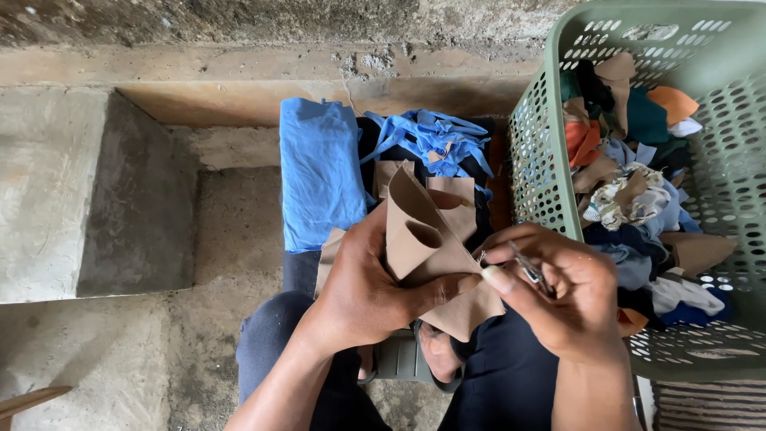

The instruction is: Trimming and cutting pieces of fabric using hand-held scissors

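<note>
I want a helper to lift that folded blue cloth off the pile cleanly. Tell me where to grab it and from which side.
Take the folded blue cloth by its near lower edge, coming in from its open left side. It lies flat and long, that edge hangs free over the dark cloth beneath, and nothing covers it there. On its other side the tangled blue strips and the tan piece in the left hand crowd it.
</note>
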